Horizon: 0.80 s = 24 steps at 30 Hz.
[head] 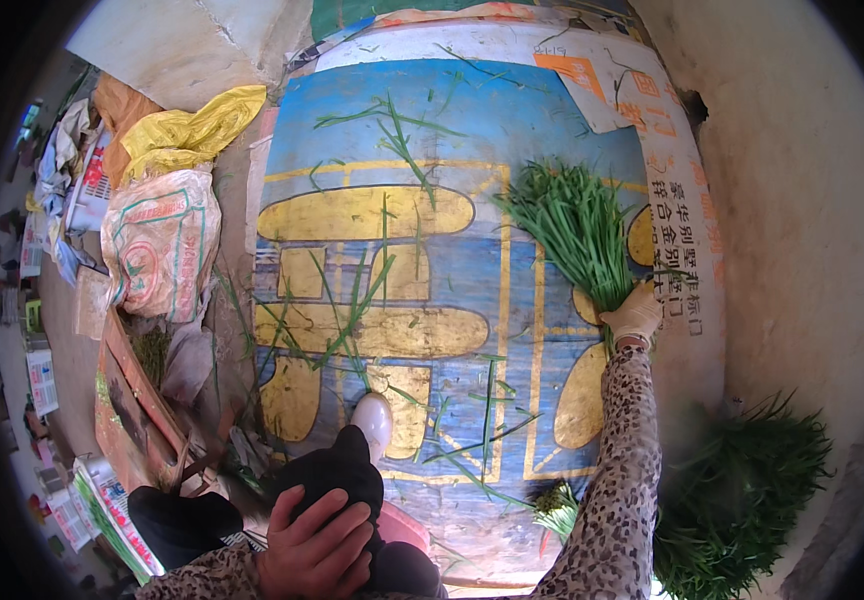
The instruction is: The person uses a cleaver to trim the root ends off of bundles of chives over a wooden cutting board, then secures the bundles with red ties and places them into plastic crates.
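Note:
My right hand (634, 311), in a pale glove, is closed around the lower end of a bunch of long green leafy stalks (571, 225). The stalks fan out on a blue and yellow printed sheet (462, 285). Bare, with fingers slightly spread, my left hand (319, 544) rests on my dark-clothed knee. Whether it holds anything beneath the palm cannot be seen. Loose green blades (353, 322) lie scattered over the sheet. Beside my right forearm lies another bunch with pale stem ends (558, 514), partly hidden by the sleeve.
A large heap of greens (747, 487) lies at the lower right near the wall (792, 187). White printed board (691, 300) extends under the sheet's right side. On the left are a printed woven sack (162, 244), a yellow bag (196, 131) and a wooden piece (139, 405).

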Available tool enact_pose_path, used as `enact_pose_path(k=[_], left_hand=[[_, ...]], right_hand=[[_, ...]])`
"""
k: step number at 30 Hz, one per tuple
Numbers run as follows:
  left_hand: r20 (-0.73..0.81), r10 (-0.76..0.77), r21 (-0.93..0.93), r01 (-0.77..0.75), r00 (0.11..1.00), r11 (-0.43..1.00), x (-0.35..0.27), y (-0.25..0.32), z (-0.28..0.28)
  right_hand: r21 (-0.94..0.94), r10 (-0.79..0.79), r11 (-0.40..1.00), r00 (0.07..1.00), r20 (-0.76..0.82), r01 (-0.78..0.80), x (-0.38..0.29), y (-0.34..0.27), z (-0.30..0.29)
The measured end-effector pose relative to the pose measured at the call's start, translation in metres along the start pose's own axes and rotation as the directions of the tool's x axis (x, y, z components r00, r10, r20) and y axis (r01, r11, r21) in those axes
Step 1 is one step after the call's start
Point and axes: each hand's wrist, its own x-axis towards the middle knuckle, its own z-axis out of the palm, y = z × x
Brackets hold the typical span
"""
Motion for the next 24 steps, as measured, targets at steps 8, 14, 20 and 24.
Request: enact_pose_path(k=[8,14,20,24], left_hand=[[-0.133,0.029,0.008,-0.028,0.991,1.0,-0.021,-0.007,-0.005],[-0.165,0.002,0.028,0.003,0.986,1.0,-0.037,-0.006,-0.006],[-0.17,0.009,0.008,-0.007,0.985,1.0,-0.038,-0.011,-0.005],[-0.149,-0.024,-0.016,0.022,0.989,1.0,-0.034,-0.006,-0.014]], right_hand=[[0.017,-0.067,0.997,0.977,-0.201,0.072,-0.016,-0.009,0.031],[0.266,-0.237,0.924,0.957,-0.165,0.274,-0.043,-0.009,-0.007],[0.373,-0.224,0.909,0.973,0.056,0.187,-0.061,-0.034,0.042],[0.378,-0.201,0.916,0.969,0.144,0.134,-0.074,-0.046,0.031]])
